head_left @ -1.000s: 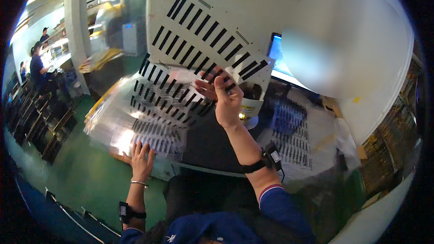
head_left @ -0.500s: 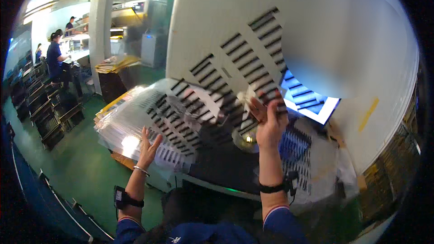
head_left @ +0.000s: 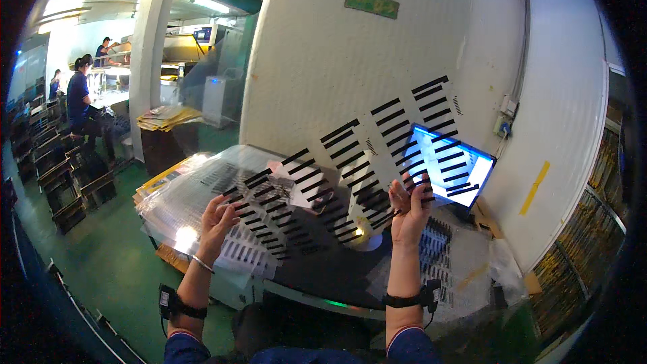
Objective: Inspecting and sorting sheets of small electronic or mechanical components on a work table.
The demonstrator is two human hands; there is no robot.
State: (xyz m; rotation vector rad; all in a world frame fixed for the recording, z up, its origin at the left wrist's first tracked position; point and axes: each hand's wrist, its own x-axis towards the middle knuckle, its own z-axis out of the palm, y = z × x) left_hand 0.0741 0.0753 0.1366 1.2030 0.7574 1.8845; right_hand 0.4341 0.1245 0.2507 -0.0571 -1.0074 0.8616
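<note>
A large clear film sheet printed with rows of black bars is held up, tilted, across the middle of the view. My right hand grips its lower right part, with the fingers closed at the edge. At the sheet's lower left corner, my left hand has its fingers curled and pinched on the film. Through the clear parts I see the dark tabletop and a small glowing lamp. Another barred sheet lies on the table to the right of my right hand.
A lit monitor stands behind the film at the right. Clear plastic sheets are piled at the table's left end. Dark frames stand on the floor at left, and a person works farther back. A pale wall rises behind the table.
My left hand has gone from spread fingers to a pinch on the film's corner. The film has come down and sharpened from blur, and my right hand has lowered slightly.
</note>
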